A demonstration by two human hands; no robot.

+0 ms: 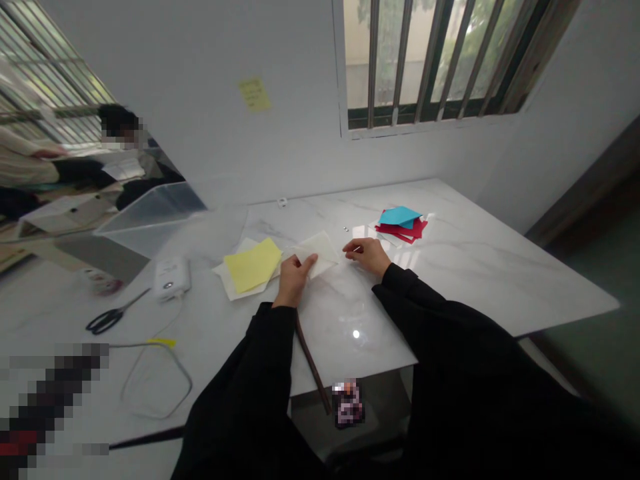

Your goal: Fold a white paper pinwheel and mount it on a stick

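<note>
On the marbled table (pixel 475 260) lies white paper (pixel 325 249), its near-left part hidden by the left hand (pixel 294 275), thumb extended over it; whether those fingers pinch it I cannot tell; the right hand (pixel 369 255) is just beside, fingers curled, their grip unclear; one paper corner points rightward, long axis indistinct.

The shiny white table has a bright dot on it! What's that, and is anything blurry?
In the head view, a white glare spot, probably a reflected lamp, shines on the glossy white marbled table; same view, writing on the yellow square paper note looks too soft to read; same view, square blocks hide a dark object at lower left.
</note>
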